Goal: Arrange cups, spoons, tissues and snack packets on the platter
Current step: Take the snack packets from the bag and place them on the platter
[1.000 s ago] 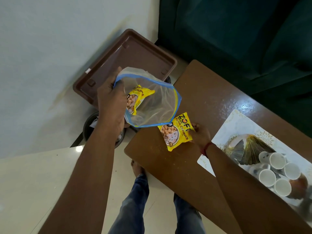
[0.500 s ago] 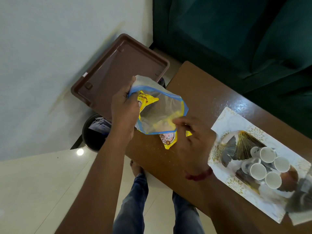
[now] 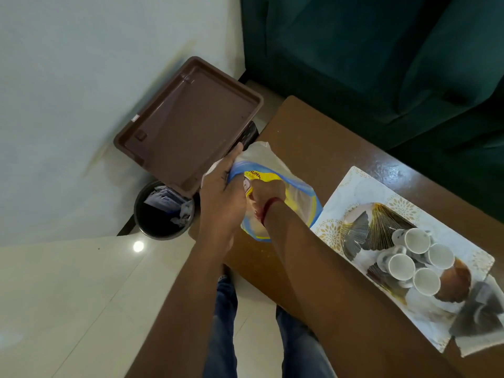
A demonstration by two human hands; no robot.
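My left hand (image 3: 221,199) grips the blue-edged mouth of a clear zip bag (image 3: 298,196) over the near left corner of the brown table (image 3: 313,132). My right hand (image 3: 266,190) is pushed inside the bag, its fingers closed around a yellow snack packet (image 3: 263,178). A white patterned platter (image 3: 357,186) lies to the right on the table. Several white cups (image 3: 417,240) stand clustered on it. A crumpled tissue (image 3: 480,320) rests at its near right end. The other packet is not visible.
A brown plastic tray (image 3: 188,124) rests tilted on a black waste bin (image 3: 163,214) against the wall, left of the table. A dark green sofa (image 3: 381,64) stands behind the table. My legs show below on the pale tiled floor (image 3: 68,296).
My right hand left the packet lying on the table and went into the bag. My left hand brought the bag lower and nearer the platter.
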